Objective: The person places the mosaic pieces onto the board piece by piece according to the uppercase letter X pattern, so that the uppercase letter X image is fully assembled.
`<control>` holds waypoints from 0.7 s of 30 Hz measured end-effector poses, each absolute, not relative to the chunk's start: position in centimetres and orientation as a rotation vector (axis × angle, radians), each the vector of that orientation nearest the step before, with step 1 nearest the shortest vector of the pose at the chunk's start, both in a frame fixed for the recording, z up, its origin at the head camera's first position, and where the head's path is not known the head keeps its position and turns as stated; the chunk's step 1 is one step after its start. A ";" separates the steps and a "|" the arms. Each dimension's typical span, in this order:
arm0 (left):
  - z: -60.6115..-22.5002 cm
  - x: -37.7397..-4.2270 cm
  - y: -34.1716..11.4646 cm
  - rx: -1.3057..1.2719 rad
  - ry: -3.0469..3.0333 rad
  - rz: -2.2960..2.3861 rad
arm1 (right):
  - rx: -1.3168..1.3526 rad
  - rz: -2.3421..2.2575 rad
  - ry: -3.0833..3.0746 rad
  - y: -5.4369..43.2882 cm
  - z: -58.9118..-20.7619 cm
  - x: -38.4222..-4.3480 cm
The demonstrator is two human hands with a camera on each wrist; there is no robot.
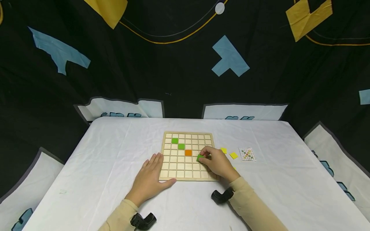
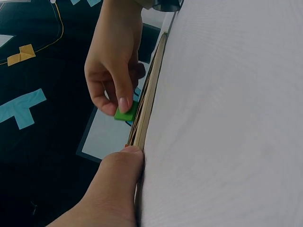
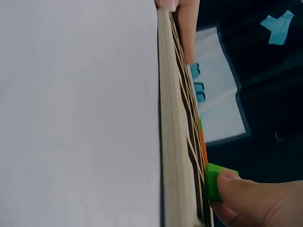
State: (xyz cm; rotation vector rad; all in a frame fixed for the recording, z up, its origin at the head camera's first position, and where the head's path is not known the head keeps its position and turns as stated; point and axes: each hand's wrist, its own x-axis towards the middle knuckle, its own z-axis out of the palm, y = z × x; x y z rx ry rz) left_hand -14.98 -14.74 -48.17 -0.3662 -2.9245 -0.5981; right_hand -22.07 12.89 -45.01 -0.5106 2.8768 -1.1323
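A square wooden grid board [image 1: 188, 179] lies on the white table, its cells filled mostly with cream tiles. Two green tiles [image 1: 181, 146] and an orange tile [image 1: 188, 152] run diagonally down across it. My right hand [image 1: 215, 162] pinches another green tile [image 2: 126, 112] between thumb and fingers at the board's right half, in line with that diagonal. In the right wrist view this green tile [image 3: 215, 182] is tilted at the board's surface. My left hand [image 1: 150, 178] rests with straight fingers along the board's left edge, thumb at the front edge.
Right of the board lie yellow tiles [image 1: 233, 155], one partly hidden by my right hand. Beyond them is a small card [image 1: 247, 154] printed with a coloured grid. A black curtain [image 1: 185, 73] hangs behind the white-covered table [image 1: 95, 166].
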 end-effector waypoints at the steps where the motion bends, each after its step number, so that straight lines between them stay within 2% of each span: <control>1: -48.1 -15.0 -14.7 -0.364 -2.927 -0.597 | -0.521 -1.137 2.880 12.7 -45.1 -22.1; 21: -47.9 -14.8 -14.8 -0.366 -2.935 -0.605 | -0.642 -0.951 2.919 11.4 -45.2 -21.5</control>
